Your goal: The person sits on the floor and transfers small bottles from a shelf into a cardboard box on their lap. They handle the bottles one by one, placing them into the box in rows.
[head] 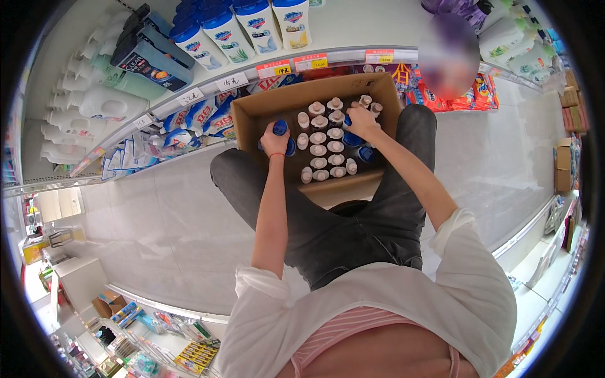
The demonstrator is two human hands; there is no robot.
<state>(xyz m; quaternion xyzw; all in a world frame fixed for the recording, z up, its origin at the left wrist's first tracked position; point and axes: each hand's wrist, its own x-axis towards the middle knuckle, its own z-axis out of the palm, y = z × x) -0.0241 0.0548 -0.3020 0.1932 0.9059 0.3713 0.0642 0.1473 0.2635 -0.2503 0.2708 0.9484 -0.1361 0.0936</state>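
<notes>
An open cardboard box [255,105] stands between my knees, against the shelf front. My left hand [275,142] is inside its left part, gripping a blue-capped bottle [280,126]. Another blue cap [290,147] shows beside that hand. Over the right part of the box, my right hand [364,121] is closed around a blue-capped bottle [348,120], mostly hidden by the fingers. More blue caps [365,153] lie just below this hand. Rows of white bottles with pale pinkish caps [318,138] stand upright in the middle of the box.
Blue-capped Safeguard bottles [257,30] line the shelf above, beside dark-topped Clear bottles [156,59] and white jugs [106,101]. Price tags run along the shelf edge [340,59]. Detergent bags [201,118] sit underneath. Red bags [482,92] are at right, near a blurred patch.
</notes>
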